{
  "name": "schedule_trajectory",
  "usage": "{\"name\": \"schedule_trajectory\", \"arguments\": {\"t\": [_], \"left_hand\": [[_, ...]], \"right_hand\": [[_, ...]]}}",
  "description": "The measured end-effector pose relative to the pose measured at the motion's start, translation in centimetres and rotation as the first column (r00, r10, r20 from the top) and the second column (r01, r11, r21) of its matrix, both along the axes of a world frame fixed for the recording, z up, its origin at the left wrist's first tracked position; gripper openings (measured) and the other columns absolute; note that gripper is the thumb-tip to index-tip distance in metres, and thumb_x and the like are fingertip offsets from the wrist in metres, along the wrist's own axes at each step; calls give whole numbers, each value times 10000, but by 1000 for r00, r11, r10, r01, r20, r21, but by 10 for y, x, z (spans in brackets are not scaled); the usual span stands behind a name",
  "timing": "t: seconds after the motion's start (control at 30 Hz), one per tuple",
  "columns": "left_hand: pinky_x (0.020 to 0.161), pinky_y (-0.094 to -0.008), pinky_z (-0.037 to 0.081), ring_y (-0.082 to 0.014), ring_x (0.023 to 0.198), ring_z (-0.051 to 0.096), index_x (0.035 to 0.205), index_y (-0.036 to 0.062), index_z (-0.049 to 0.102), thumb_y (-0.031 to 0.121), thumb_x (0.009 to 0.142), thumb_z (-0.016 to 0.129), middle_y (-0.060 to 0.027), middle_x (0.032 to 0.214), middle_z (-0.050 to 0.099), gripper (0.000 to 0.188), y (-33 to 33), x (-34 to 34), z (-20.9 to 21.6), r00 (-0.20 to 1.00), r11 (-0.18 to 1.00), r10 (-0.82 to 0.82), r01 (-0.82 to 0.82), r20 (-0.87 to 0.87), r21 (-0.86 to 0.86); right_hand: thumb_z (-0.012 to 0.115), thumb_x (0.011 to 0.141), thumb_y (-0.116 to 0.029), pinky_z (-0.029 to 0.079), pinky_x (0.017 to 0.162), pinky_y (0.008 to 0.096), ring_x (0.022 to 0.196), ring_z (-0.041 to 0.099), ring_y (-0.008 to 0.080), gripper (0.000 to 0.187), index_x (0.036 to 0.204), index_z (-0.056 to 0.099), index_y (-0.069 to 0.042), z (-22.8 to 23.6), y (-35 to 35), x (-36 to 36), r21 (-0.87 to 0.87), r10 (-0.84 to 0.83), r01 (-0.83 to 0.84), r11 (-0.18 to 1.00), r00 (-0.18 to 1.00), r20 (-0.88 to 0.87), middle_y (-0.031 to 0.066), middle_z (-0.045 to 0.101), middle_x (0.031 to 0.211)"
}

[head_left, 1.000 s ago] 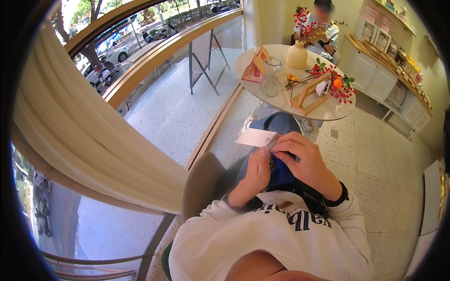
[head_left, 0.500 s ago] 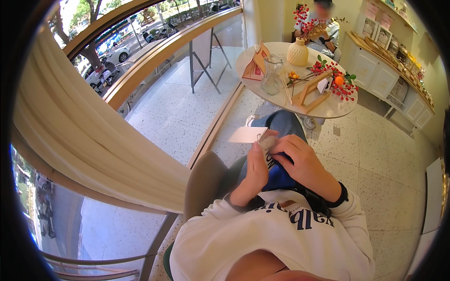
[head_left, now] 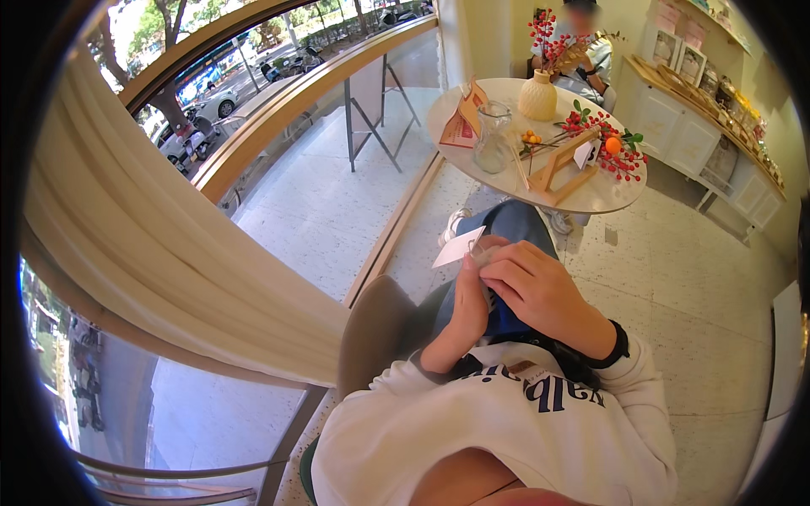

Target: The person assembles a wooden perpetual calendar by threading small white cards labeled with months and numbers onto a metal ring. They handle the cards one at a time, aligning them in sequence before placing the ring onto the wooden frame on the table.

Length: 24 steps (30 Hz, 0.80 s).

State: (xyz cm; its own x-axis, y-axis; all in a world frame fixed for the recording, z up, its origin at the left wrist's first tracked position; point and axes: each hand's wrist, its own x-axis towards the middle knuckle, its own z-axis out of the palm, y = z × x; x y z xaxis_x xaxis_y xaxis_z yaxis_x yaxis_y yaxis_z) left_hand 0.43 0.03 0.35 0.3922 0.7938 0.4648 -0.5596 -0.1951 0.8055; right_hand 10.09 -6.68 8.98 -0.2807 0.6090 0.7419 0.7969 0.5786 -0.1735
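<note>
Above my lap, my left hand (head_left: 468,308) points upward, its fingers closed around the base of a small white card tag (head_left: 456,248). A thin metal ring or clip shows at the tag's right edge. My right hand (head_left: 540,291) meets the left from the other side, its fingertips pinched together. Between the two sets of fingers is a small pale, whitish thing (head_left: 484,256), mostly covered, whose kind I cannot make out. My crossed legs in blue jeans (head_left: 516,221) lie beneath the hands.
Ahead stands a round table (head_left: 620,198) with a cream vase (head_left: 537,97) of red berries, a glass vase (head_left: 493,139), a wooden stand (head_left: 561,175) and berry sprigs. A person (head_left: 591,63) sits behind it. A curtain (head_left: 169,228) and window are at left, a white cabinet (head_left: 675,126) at right.
The white card tag has tilted steeper, its free end swinging down and to the right. Both hands stay together, and the right fingers have closed further over the pale thing.
</note>
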Motion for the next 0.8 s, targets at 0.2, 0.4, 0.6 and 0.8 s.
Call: {"name": "schedule_trajectory", "arguments": {"t": [0.2,0.4,0.6,0.8], "left_hand": [[777,-275,455,-157,849,565,1153,46,514,465,1034,205,-72,931,584,534,2,-6,11,985,953,43,10,167,-301],[672,-256,459,-156,735,562,1168,38,513,505,1015,258,-89,828,583,553,6,-9,17,959,911,107,11,262,-412],[693,-324,483,-238,743,599,1159,24,515,531,1004,257,-129,832,604,589,13,-11,10,956,934,-8,111,292,-340],[708,-339,489,-236,764,598,1158,21,515,518,1008,248,-135,838,610,583,13,-9,9,969,965,-24,87,247,-247]], "right_hand": [[715,746,-36,508,726,343,824,601,262,169,885,619,-42,-17,9,1,-91,45,-36,995,994,104,80,598,896],[715,759,-47,516,732,343,842,613,250,149,876,624,-42,-24,0,3,-194,134,-114,974,987,94,82,608,884],[711,762,-28,510,718,341,830,606,260,136,871,632,-44,-22,-5,20,-190,15,-5,982,999,50,81,605,868],[700,757,-12,500,716,347,831,594,268,137,859,613,-42,-11,-11,24,-177,-34,15,984,994,-107,79,592,868]]}}
